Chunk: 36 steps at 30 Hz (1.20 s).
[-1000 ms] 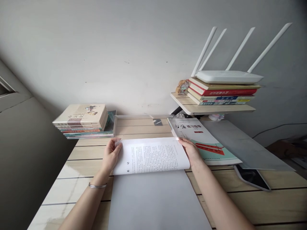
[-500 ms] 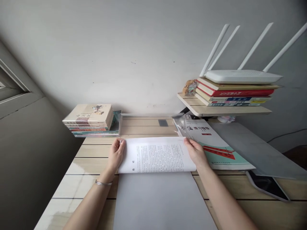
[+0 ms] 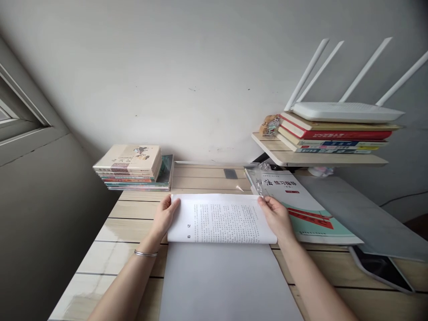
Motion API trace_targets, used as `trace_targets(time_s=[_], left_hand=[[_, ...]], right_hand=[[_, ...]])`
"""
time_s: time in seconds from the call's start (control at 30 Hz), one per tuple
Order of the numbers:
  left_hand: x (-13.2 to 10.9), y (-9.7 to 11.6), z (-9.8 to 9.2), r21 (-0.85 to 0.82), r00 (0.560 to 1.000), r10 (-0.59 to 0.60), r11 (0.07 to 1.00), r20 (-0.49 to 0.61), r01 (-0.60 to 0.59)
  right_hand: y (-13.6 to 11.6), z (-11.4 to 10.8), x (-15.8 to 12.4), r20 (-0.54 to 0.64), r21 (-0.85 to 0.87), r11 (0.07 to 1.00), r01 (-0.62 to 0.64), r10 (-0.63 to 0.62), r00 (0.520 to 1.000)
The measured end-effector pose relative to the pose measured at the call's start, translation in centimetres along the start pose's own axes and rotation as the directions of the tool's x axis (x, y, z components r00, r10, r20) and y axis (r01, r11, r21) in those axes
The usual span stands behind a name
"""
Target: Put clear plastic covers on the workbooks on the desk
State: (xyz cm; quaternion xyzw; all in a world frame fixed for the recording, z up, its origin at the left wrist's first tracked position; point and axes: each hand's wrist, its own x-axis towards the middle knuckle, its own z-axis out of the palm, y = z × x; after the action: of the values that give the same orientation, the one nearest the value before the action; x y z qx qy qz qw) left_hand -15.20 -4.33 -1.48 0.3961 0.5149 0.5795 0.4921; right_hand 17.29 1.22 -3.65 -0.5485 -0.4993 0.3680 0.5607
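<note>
A white page with printed text, apparently part of an open book (image 3: 224, 223), lies sideways in front of me. My left hand (image 3: 165, 216) pinches its far left corner, thumb on top and fingers curled beneath. At the far right corner, my right hand (image 3: 276, 216) grips the page the same way. The book's near edge looks rounded and rests over a plain grey-white sheet (image 3: 224, 281) that runs toward me. Whether that sheet joins the book I cannot tell. A silver bracelet (image 3: 146, 253) circles my left wrist.
Books (image 3: 130, 165) are stacked at the back left. To the right lie a large white-and-green book (image 3: 301, 209), a grey sheet (image 3: 364, 218) and a phone (image 3: 381, 269). A raised shelf (image 3: 321, 159) carries more books and a white router (image 3: 347, 111). Clear plastic (image 3: 200, 176) lies behind the page.
My view has shifted slightly, so the surroundings appear a little farther right. Both hands keep their hold on the book's page, which stays nearly in place.
</note>
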Motion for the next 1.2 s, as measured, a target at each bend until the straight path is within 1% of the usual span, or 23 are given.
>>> trace_targets(time_s=[0.03,0.1,0.17,0.2,0.23,0.3,0.4,0.5,0.6,0.7,0.77,0.87,0.93,0.97,1.03,1.13,1.2], left_hand=[[0.1,-0.1,0.0,0.013,1.0,0.009,1.0,-0.004,-0.009],[0.2,-0.4,0.1,0.047,0.999,0.048,0.998,-0.025,-0.047],[0.3,-0.6,0.1,0.07,0.996,0.081,0.995,-0.045,-0.078],[0.4,-0.6,0.2,0.075,0.995,0.087,0.994,-0.051,-0.083],[0.4,-0.6,0.2,0.079,0.995,0.087,0.993,-0.057,-0.082],[0.3,-0.5,0.2,0.089,0.994,0.083,0.993,-0.065,-0.077],[0.2,-0.2,0.3,0.124,0.994,0.079,0.99,-0.082,-0.068],[0.0,0.2,0.4,0.138,0.993,0.063,0.989,-0.105,-0.048],[-0.3,0.7,0.4,0.084,0.995,0.033,0.996,-0.092,-0.025],[-0.4,0.9,0.4,0.026,0.998,0.012,1.0,-0.065,-0.01],[-0.4,0.8,0.5,0.033,0.998,0.024,0.999,-0.06,-0.022],[-0.1,0.5,0.5,0.098,0.995,0.068,0.993,-0.08,-0.06],[0.0,0.3,0.5,0.144,0.991,0.086,0.987,-0.105,-0.07],[0.0,0.2,0.5,0.16,0.99,0.087,0.985,-0.112,-0.069],[-0.1,0.3,0.4,0.15,0.991,0.079,0.987,-0.111,-0.062],[-0.4,0.8,0.2,0.07,0.997,0.029,0.997,-0.076,-0.024],[-0.4,1.0,0.2,0.039,0.998,-0.004,0.999,-0.059,0.006]], right_hand=[[-0.3,-0.1,-0.1,0.02,0.023,0.999,-0.031,0.031,0.999],[-1.0,-0.3,-0.2,0.117,0.077,0.988,-0.131,0.122,0.986],[-1.8,-0.6,-0.3,0.236,0.107,0.963,-0.247,0.216,0.947],[-2.0,-0.7,-0.4,0.274,0.111,0.951,-0.288,0.25,0.929],[-2.3,-0.8,-0.5,0.29,0.112,0.943,-0.314,0.272,0.918],[-2.4,-0.9,-0.5,0.289,0.117,0.936,-0.331,0.287,0.913],[-2.1,-0.8,-0.5,0.26,0.122,0.942,-0.314,0.275,0.926],[-1.3,-0.7,-0.3,0.212,0.093,0.964,-0.249,0.225,0.951],[-0.4,-0.6,0.0,0.175,0.049,0.979,-0.197,0.186,0.967],[-0.3,-0.7,0.0,0.142,0.011,0.981,-0.194,0.191,0.971],[-0.7,-1.0,0.0,0.173,0.027,0.973,-0.23,0.222,0.959],[-1.7,-1.3,-0.2,0.309,0.059,0.956,-0.288,0.257,0.916],[-2.1,-1.3,-0.3,0.35,0.044,0.956,-0.29,0.258,0.901],[-2.1,-1.2,-0.4,0.34,0.033,0.959,-0.283,0.255,0.905],[-1.9,-0.9,-0.4,0.284,0.025,0.967,-0.255,0.238,0.929],[-1.0,-0.4,-0.3,0.179,-0.006,0.983,-0.185,0.183,0.967],[-0.4,-0.3,-0.2,0.131,-0.055,0.989,-0.136,0.142,0.981]])
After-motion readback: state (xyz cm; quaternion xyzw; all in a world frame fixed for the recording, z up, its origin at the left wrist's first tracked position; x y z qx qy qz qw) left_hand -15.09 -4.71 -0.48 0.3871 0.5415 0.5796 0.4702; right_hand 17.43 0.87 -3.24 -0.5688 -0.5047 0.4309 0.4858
